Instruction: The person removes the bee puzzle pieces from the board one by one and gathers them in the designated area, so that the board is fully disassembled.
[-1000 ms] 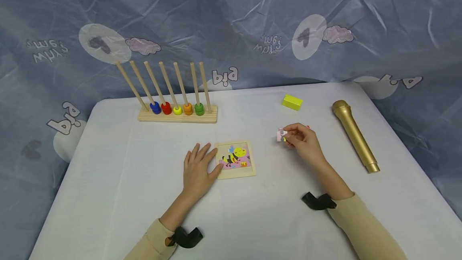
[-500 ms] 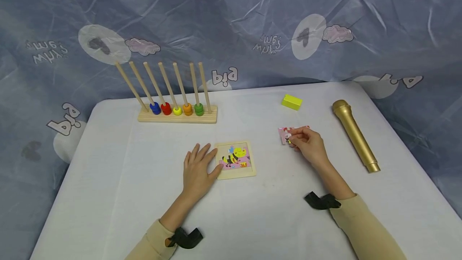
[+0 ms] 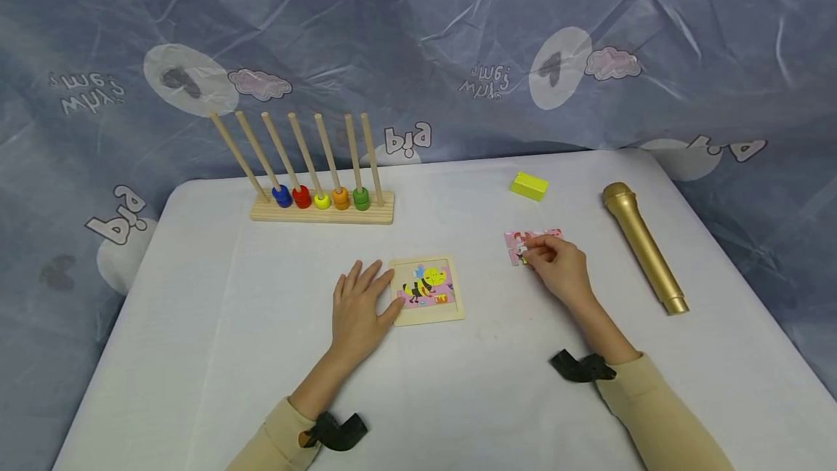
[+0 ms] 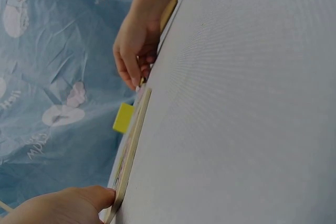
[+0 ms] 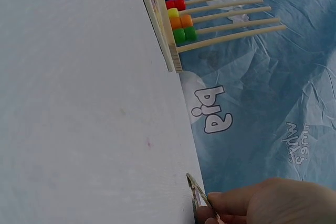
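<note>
A square wooden puzzle frame (image 3: 428, 317) with a yellow-and-black bee picture (image 3: 428, 286) lies mid-table. My left hand (image 3: 360, 311) rests at its left side, fingers spread and thumb on the edge. Further right, pink puzzle pieces (image 3: 514, 239) lie on the cloth, partly hidden under my right hand (image 3: 559, 265). That hand pinches a puzzle piece (image 5: 203, 194) between thumb and fingers. In the right wrist view the piece is tilted, one edge close to the table. How many pieces lie beneath cannot be told.
A wooden peg stand (image 3: 320, 215) with coloured beads is at the back left. Behind the pieces sits a yellow block (image 3: 529, 185). A gold microphone-shaped tube (image 3: 644, 247) lies at the right. Patterned blue cloth (image 3: 418, 57) hangs behind the table.
My right hand has moved slightly right and down with its piece, uncovering more of the pink pieces. The left hand and the frame have stayed in place.
</note>
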Demonstrator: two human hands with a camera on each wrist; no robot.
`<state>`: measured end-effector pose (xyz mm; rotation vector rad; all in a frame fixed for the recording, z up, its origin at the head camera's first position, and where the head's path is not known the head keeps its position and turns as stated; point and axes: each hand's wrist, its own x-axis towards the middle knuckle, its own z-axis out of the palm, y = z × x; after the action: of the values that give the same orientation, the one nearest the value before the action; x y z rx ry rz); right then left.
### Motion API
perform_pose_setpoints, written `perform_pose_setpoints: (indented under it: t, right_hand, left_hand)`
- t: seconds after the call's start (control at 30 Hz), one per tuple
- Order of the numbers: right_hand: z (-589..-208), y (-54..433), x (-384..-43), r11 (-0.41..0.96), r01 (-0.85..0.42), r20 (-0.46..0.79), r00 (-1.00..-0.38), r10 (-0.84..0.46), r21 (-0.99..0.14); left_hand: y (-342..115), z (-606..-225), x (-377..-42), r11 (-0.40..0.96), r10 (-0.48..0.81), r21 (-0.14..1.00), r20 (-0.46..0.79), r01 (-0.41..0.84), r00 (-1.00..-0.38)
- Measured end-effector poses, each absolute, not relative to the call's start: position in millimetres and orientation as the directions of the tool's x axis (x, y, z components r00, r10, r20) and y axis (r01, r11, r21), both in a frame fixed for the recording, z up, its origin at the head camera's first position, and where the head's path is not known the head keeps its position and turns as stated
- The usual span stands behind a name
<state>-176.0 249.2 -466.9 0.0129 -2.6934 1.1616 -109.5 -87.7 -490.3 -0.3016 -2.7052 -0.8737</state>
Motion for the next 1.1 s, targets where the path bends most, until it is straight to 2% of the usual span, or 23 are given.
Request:
perform_pose_setpoints:
  t: [0.4,1.1]
  right_hand:
    - [-470.3,248.6,-175.0,0.751,-0.14,0.278,-0.959,0.059,-0.645]
    - [-471.4,244.2,-173.2,0.771,-0.188,0.335,-0.942,0.035,-0.609]
  left_hand:
    - [-88.2,-491.2,-110.0,0.794,0.11,0.546,0.302,0.267,-0.947]
    - [-88.4,-492.8,-110.6,0.791,0.111,0.552,0.298,0.265,-0.948]
